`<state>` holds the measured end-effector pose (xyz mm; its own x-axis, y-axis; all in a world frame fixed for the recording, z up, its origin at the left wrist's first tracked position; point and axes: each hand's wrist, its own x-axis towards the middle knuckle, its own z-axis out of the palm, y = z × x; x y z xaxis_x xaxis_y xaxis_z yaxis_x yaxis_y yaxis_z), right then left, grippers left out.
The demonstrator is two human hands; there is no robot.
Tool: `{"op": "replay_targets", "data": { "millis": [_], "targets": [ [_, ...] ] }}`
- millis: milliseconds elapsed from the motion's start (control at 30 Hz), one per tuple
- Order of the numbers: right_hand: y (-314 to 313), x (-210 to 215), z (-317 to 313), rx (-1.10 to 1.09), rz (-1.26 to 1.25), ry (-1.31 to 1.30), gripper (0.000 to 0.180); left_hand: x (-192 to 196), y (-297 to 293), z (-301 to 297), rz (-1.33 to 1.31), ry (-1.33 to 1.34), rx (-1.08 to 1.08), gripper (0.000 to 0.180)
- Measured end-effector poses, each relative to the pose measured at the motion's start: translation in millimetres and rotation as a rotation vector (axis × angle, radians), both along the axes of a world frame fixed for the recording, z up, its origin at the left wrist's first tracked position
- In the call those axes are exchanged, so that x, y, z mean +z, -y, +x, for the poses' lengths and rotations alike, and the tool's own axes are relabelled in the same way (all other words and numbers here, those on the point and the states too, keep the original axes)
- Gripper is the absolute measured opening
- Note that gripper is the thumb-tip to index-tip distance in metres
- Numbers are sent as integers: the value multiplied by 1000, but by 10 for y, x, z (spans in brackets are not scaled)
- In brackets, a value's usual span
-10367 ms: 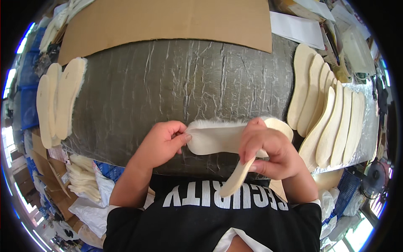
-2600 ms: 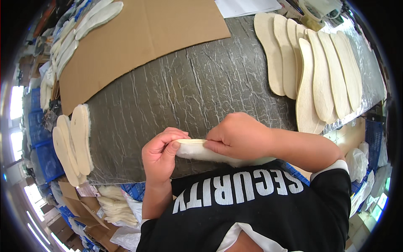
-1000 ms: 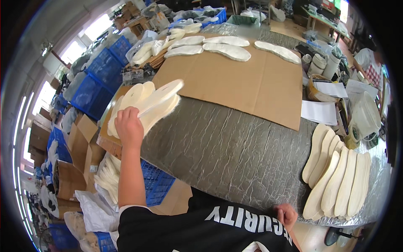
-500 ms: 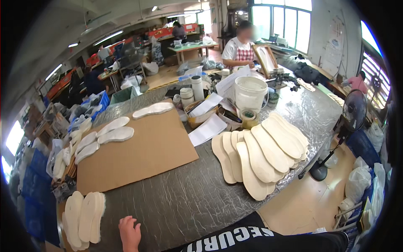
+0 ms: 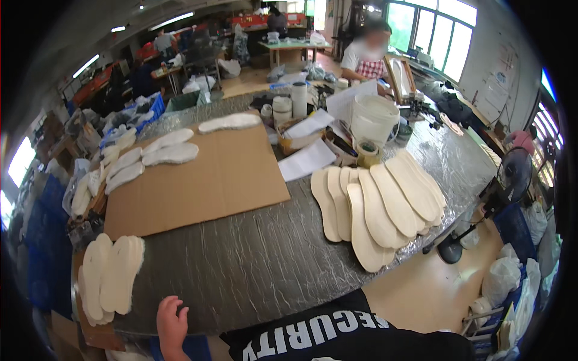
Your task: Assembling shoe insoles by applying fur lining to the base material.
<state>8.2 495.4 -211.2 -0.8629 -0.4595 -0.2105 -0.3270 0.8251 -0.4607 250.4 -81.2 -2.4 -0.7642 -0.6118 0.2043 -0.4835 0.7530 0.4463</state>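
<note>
My left hand (image 5: 173, 322) hovers near the table's front edge at the lower left, palm down, empty, with its fingers loosely bent and the thumb apart. My right hand is out of view. Nearest to the left hand lies a pile of cream fuzzy insoles (image 5: 120, 274) at the table's left corner. To the right, a large fanned stack of cream insoles (image 5: 379, 210) overlaps on the dark, wrinkled table cover (image 5: 241, 271). Several white insoles (image 5: 170, 153) lie spaced along the far and left edges of a brown cardboard sheet (image 5: 198, 186).
Behind the fanned stack stand a white bucket (image 5: 373, 123), a tape roll (image 5: 368, 153), papers (image 5: 307, 159) and bottles (image 5: 299, 99). A co-worker (image 5: 366, 57) sits across the table beside a wooden frame (image 5: 400, 79). A black fan (image 5: 515, 171) stands right; blue crates (image 5: 45, 259) are left.
The view has shifted, so the table and its things sit higher and my shirt front shows more. My left hand stays empty, a little nearer the lower left. No insole has visibly been moved.
</note>
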Motion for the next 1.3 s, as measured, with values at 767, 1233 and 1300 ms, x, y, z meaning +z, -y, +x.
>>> {"op": "replay_targets", "data": {
  "millis": [767, 1233, 1300],
  "targets": [
    [454, 1939, -1072, -206, -51, -557, 50, 265, -574, -1419, 45, 10, -570, 20],
    [469, 2948, -2214, 36, 33, -1310, 12, -10, 244, -1920, 10, 93, -430, 17],
    [544, 3165, -2215, -10, -201, -1365, 8, -55, 532, -2149, 1, 90, -274, 19]
  ]
}}
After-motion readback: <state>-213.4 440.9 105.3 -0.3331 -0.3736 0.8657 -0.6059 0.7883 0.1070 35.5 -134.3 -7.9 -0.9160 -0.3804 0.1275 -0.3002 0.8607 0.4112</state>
